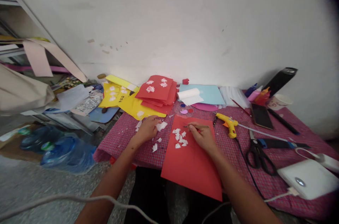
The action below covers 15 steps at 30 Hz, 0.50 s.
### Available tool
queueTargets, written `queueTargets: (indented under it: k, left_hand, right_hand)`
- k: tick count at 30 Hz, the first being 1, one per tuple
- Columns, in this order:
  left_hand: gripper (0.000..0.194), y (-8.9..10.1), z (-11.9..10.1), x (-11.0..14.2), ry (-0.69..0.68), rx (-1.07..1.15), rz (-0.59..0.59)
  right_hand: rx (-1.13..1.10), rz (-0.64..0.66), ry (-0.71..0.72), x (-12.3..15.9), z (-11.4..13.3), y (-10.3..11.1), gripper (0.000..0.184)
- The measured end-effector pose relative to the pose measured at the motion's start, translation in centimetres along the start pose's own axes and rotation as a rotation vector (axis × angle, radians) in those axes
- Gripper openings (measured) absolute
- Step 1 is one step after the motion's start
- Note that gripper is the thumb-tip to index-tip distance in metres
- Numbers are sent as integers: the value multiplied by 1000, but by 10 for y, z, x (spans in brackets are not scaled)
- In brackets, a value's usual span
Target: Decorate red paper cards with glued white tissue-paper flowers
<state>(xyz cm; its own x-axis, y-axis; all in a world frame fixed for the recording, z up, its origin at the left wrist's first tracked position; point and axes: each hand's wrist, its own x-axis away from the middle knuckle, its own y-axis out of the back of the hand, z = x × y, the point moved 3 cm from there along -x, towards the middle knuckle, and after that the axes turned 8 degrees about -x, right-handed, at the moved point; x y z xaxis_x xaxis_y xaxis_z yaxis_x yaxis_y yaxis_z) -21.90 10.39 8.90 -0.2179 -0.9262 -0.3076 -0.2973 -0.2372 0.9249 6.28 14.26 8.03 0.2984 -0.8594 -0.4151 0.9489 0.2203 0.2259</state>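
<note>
A large sheet of red paper [193, 171] lies before me, overhanging the table's front edge. Torn white paper pieces [178, 138] are clustered on its upper left part. My right hand [202, 135] rests on the sheet, fingers closed round a thin brown stick [203, 126] like a pencil or brush. Its dark tip points left, just above the pieces. Left of the sheet, my left hand [147, 129] has its fingers bent together at a white paper scrap [161, 126]; the fingertips are small and partly hidden. Smaller scraps [155, 147] lie on the cloth nearby.
Behind are stacked red cards [156, 89] with white flowers, yellow paper [140, 105] and a light blue sheet [209, 94]. To the right lie a yellow glue gun [229, 124], black scissors [259, 157], a phone [261, 116] and a white power bank [309, 178]. Cables cross the area.
</note>
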Motion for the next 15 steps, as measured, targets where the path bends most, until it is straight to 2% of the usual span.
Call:
queueTargets:
  k: [6,12,15]
  left_hand:
    - [15,10,-3,-1,34,-38,19]
    - [10,21,2,4,88,72,-28]
    - [9,27,5,8,234,209,-99]
  right_hand:
    - [-13,-11,0,0,0,0,23]
    - [-11,-15,5,0,3,0,22]
    - [-25,-37,-6,0,4,1,21]
